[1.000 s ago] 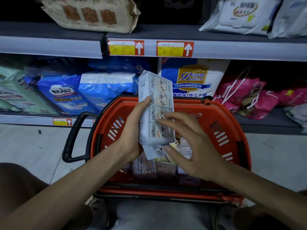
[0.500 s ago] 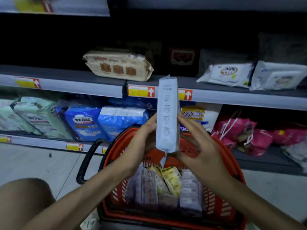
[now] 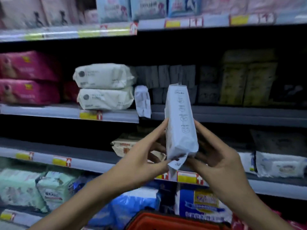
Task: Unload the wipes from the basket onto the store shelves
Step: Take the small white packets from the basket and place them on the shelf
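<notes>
With left hand (image 3: 141, 156) and right hand (image 3: 216, 156), grips the wipes pack (image 3: 180, 123) from either side at its lower end, fingers curled on it, neither nearer. Holds it upright, long axis vertical, before the middle shelf (image 3: 232, 115), farther off. Probably soft: slim, white, crinkled film, sealed fin below. Hangs well above the orange basket (image 3: 166, 221).

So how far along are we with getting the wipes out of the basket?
Possibly done: a similar white pack stands on the middle shelf, at its edge. In hand: the left hand and right hand hold a wipes pack upright in front of that shelf, not yet set down. Left: placing it; only the basket rim shows, so what remains inside cannot be told.
</notes>
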`<state>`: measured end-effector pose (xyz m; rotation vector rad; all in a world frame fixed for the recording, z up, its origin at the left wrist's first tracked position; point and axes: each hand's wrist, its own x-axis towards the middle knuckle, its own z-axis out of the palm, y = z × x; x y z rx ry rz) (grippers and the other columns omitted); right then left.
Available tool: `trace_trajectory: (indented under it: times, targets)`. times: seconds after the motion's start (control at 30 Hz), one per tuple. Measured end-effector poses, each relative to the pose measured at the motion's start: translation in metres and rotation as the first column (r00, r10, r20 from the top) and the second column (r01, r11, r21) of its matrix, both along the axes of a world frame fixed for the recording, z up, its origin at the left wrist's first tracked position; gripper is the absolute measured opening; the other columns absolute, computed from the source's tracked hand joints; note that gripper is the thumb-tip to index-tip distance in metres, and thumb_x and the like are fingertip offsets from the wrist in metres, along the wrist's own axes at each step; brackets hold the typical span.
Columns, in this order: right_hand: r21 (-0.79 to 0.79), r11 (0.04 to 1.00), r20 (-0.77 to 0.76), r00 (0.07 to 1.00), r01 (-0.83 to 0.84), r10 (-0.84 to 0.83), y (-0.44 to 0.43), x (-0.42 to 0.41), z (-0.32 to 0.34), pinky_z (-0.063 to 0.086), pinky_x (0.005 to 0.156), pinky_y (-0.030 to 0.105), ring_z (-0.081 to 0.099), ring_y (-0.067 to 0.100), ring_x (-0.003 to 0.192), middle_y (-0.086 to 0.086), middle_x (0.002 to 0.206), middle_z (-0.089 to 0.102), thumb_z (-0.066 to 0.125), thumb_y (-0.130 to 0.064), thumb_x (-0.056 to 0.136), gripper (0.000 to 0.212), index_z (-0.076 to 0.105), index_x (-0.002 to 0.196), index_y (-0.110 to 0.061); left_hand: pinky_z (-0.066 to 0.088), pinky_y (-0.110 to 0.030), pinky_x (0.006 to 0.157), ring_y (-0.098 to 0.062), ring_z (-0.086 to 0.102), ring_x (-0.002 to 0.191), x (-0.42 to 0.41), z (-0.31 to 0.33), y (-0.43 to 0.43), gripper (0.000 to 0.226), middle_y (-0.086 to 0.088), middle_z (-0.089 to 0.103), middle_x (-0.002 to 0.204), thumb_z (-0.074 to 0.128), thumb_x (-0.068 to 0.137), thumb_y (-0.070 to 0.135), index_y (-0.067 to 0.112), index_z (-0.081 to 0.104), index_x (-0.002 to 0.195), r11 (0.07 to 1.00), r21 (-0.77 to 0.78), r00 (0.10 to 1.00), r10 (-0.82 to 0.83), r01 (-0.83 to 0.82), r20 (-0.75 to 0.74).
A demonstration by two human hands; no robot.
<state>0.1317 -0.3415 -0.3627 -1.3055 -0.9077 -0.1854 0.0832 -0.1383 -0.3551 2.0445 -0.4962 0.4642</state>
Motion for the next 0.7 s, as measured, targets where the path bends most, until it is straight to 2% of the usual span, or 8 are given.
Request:
trace_trajectory:
  times: [0.1,0.23,0.27,0.33,0.4,0.5,0.6,0.7]
  targets:
    - [0.002,1.0,0.047,0.999,-0.017,0.017,0.023,0.016,0.033,0.058,0.091,0.021,0.066,0.002,0.12,-0.023,0.131,0.068,0.076,0.007,0.08,0.076,0.055,0.142,-0.032,0.06,-0.036,0.08,-0.02,0.074,0.103,0.012,0.034,0.014,0.08,0.01,0.066,0.136,0.073,0.096,0.018,0.032,0.031,0.162,0.998,-0.029,0.997,0.051,-0.049,0.061]
    - [0.037,0.999,0.107,0.994,0.03,-0.034,0.061,0.056,0.071,0.058,0.092,0.023,0.065,0.007,0.123,-0.008,0.138,0.066,0.074,0.008,0.086,0.071,0.052,0.148,-0.02,0.054,-0.027,0.065,-0.018,0.075,0.083,0.044,0.073,0.039,0.06,0.014,0.071,0.124,0.071,0.098,0.014,0.031,0.052,0.152,0.972,-0.013,0.959,0.232,-0.233,0.161]
    - [0.04,0.997,0.117,0.99,0.073,-0.077,0.073,0.07,0.077,0.058,0.092,0.024,0.066,0.007,0.122,-0.006,0.137,0.067,0.075,0.007,0.086,0.069,0.054,0.147,-0.018,0.052,-0.026,0.058,-0.019,0.074,0.074,0.054,0.078,0.042,0.049,0.012,0.073,0.111,0.07,0.097,0.012,0.027,0.062,0.143,0.946,-0.049,0.933,0.323,-0.319,0.16]
    - [0.032,0.983,0.111,0.977,0.18,-0.182,0.096,0.099,0.081,0.057,0.093,0.023,0.068,0.005,0.116,-0.005,0.129,0.07,0.076,0.005,0.087,0.06,0.06,0.142,-0.013,0.049,-0.026,0.052,-0.015,0.069,0.057,0.074,0.079,0.047,0.015,0.009,0.07,0.075,0.069,0.094,0.016,0.024,0.077,0.103,0.843,-0.065,0.833,0.537,-0.533,0.133]
    - [-0.029,0.953,0.1,0.949,0.302,-0.298,0.115,0.118,0.073,0.058,0.093,0.024,0.07,0.004,0.111,-0.007,0.119,0.073,0.076,0.004,0.086,0.052,0.066,0.135,-0.012,0.054,-0.035,0.056,-0.02,0.068,0.058,0.093,0.069,0.052,0.012,0.005,0.066,0.06,0.067,0.084,0.024,0.028,0.07,0.074,0.717,0.014,0.711,0.689,-0.697,0.141]
    - [-0.149,0.907,0.103,0.918,0.394,-0.382,0.123,0.124,0.053,0.059,0.092,0.025,0.068,-0.004,0.104,-0.02,0.107,0.073,0.069,0.002,0.089,0.049,0.069,0.132,-0.021,0.056,-0.036,0.059,-0.022,0.07,0.068,0.102,0.053,0.051,0.012,0.005,0.071,0.07,0.065,0.082,0.027,0.033,0.075,0.085,0.63,0.079,0.635,0.767,-0.773,0.097]
    - [-0.213,0.87,0.121,0.896,0.444,-0.428,0.119,0.12,0.048,0.06,0.088,0.027,0.068,-0.004,0.096,-0.022,0.098,0.073,0.067,-0.005,0.094,0.039,0.072,0.127,-0.024,0.05,-0.029,0.057,-0.013,0.07,0.074,0.101,0.04,0.043,0.014,0.012,0.073,0.081,0.064,0.091,0.031,0.036,0.074,0.098,0.654,0.035,0.654,0.753,-0.756,0.062]
    - [-0.25,0.846,0.119,0.882,0.471,-0.456,0.119,0.118,0.053,0.06,0.084,0.029,0.069,0.0,0.094,-0.016,0.098,0.075,0.067,-0.009,0.095,0.031,0.075,0.121,-0.024,0.057,-0.034,0.066,-0.007,0.068,0.08,0.095,0.039,0.035,0.011,0.015,0.071,0.084,0.063,0.096,0.041,0.036,0.072,0.098,0.68,0.01,0.68,0.732,-0.733,0.044]
